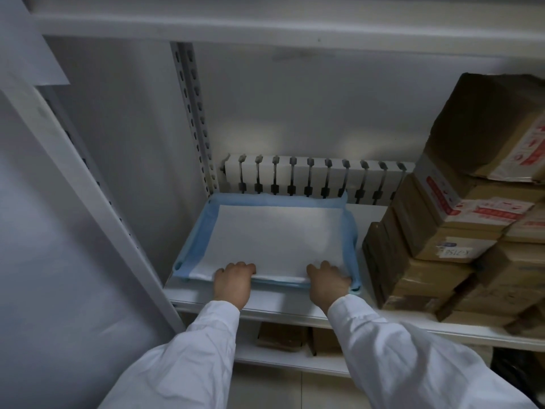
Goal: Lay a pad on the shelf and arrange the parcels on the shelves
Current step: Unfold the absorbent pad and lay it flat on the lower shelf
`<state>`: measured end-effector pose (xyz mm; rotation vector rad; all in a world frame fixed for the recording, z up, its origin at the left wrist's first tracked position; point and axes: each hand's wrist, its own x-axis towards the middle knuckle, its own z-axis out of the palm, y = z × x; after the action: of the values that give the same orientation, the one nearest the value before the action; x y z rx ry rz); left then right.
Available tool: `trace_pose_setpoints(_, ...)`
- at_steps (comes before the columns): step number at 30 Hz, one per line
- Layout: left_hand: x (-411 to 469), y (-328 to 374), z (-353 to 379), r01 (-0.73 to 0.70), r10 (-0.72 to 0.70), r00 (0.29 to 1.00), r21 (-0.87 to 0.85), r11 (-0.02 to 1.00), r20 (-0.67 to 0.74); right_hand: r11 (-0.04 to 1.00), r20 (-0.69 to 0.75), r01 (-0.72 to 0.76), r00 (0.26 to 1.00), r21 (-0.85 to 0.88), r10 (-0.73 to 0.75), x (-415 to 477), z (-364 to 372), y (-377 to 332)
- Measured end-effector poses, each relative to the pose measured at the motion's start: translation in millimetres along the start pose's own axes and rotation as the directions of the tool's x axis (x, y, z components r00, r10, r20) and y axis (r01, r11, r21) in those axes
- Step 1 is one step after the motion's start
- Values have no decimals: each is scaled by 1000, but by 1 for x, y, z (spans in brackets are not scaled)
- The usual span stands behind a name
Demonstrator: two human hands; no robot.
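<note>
A white pad with a blue border [274,234] lies flat on the left part of the white shelf [283,308], reaching back to the rear wall. My left hand [233,283] rests on the pad's front edge, fingers curled over it. My right hand [327,283] grips the same front edge near the right corner. Brown cardboard parcels [460,219] with red-printed tape stand stacked on the right side of the same shelf, just beside the pad's right border.
A perforated upright post [194,113] stands at the back left. A slotted white rail [312,175] runs along the rear. Another shelf [265,28] hangs above. Below, a lower shelf holds more brown boxes [283,338]. A white side panel [59,231] closes the left.
</note>
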<state>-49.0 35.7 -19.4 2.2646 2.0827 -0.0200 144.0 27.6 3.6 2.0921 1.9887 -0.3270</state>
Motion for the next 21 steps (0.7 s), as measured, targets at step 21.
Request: trace_pose_setpoints(21,-12,-20,-14,14,-14,1000,14,1000,15,999,-38,-30,999,-32,29,-16,-18,10)
